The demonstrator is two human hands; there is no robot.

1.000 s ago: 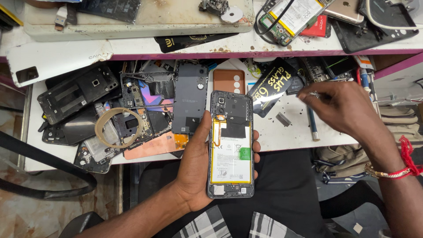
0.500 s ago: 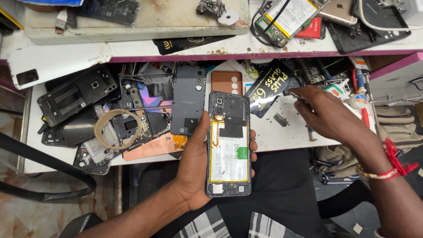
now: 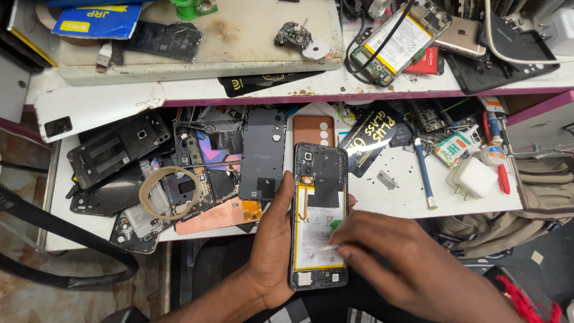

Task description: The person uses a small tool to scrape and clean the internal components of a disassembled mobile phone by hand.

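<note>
My left hand [image 3: 274, 245] grips an opened phone [image 3: 318, 179] from its left side, back cover off, its white battery with a yellow border facing up. My right hand [image 3: 412, 269] lies over the phone's lower right part. Its fingertips pinch a small thin pale tool [image 3: 327, 247] whose tip rests on the battery. What kind of tool it is cannot be told. Both hands hover in front of the pulled-out tray [image 3: 406, 200], above my lap.
The white tray holds several phone back covers and frames [image 3: 261, 154], a roll of tape [image 3: 160, 190], a blue-handled screwdriver [image 3: 424, 173], a white charger [image 3: 472, 177] and a black packet [image 3: 373, 137]. Above, a bench carries another opened phone [image 3: 399, 39], a mat [image 3: 239, 30] and cables.
My right hand has come back from the right side of the tray to the phone and now rests on its battery with a small tool. The left hand kept hold of the phone.
</note>
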